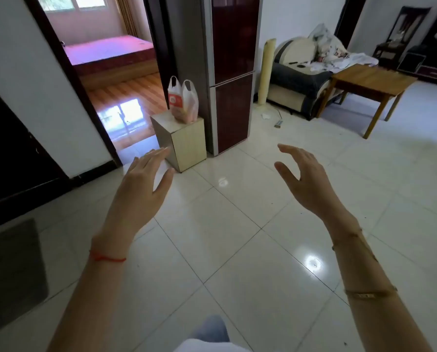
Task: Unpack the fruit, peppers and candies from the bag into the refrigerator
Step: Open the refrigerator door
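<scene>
A pale tiled floor (pixel 237 237) filled most of the view, glossy enough to carry bright reflections. At the far middle stood the tall refrigerator (pixel 234 72), its two dark red doors closed, the upper above the lower. To its left a doorway (pixel 105 72) opened onto a room with a wooden floor and a low bed. To the far right sat a sofa (pixel 298 82) heaped with pale bedding, and just right of it a wooden table (pixel 372 83). A pale yellow roll (pixel 267 69) leaned upright between the refrigerator and the sofa.

Just left of the refrigerator's lower door stood a small cabinet (pixel 184 141), touching or almost touching it. On top of the cabinet sat the bag (pixel 183 101), a white plastic carrier with an orange print, its two handle loops standing upright; coloured contents showed faintly through the plastic, too blurred to name.

Both forearms reached forward over the floor, well short of the bag. The left hand (pixel 142 181) was held with fingers straight and close together, thumb spread, holding nothing; a red string circled its wrist. The right hand (pixel 306 176) was relaxed, fingers gently bent and apart from the thumb, also empty, with thin bracelets along that forearm.
</scene>
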Tool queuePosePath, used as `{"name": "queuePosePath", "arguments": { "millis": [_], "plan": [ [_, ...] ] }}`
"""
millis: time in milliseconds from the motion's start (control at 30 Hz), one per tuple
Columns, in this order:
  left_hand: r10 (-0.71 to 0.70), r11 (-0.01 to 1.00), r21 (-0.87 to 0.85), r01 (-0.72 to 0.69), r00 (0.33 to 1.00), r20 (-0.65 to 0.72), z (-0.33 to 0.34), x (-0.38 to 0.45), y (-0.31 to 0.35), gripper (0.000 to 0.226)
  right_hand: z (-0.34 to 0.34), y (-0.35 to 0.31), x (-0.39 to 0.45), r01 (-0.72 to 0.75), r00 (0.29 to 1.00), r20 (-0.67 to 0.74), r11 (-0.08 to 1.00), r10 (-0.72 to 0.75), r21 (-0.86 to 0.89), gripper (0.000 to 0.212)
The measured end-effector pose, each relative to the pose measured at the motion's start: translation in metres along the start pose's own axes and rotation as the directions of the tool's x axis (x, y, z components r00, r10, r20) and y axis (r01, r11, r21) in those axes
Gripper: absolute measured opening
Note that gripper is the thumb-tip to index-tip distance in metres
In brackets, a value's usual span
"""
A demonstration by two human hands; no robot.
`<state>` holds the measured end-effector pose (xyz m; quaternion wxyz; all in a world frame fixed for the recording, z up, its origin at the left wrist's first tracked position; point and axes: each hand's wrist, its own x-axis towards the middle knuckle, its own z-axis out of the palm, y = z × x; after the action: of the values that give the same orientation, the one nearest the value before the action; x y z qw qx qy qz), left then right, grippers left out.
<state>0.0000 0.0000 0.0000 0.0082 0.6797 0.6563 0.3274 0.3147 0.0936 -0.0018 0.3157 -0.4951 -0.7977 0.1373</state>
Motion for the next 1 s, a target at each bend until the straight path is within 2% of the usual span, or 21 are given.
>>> {"name": "queuePosePath", "arguments": {
  "millis": [233, 433, 767, 1000],
  "plan": [
    [-0.084, 0.996, -0.032, 0.086, 0.995, 0.047, 0.021, 0.018, -0.004, 0.052, 0.013, 0.024, 0.025, -0.032, 0.999, 0.029, 0.999, 0.032, 0.001, 0.047],
    [-0.115, 0.993, -0.014, 0.115, 0.992, 0.043, 0.061, 0.064, -0.032, 0.045, 0.042, 0.056, 0.077, -0.047, 0.997, 0.061, 0.999, 0.047, -0.002, 0.046],
    [-0.139, 0.989, -0.031, 0.142, 0.987, 0.082, 0.116, 0.225, -0.095, 0.047, 0.092, 0.102, 0.248, -0.062, 0.995, 0.076, 0.998, 0.062, 0.0, 0.046],
    [-0.149, 0.988, -0.026, 0.153, 0.981, 0.126, 0.144, 0.332, -0.137, 0.048, 0.124, 0.132, 0.342, -0.124, 0.989, 0.081, 0.992, 0.125, -0.01, 0.047]
  ]
}}
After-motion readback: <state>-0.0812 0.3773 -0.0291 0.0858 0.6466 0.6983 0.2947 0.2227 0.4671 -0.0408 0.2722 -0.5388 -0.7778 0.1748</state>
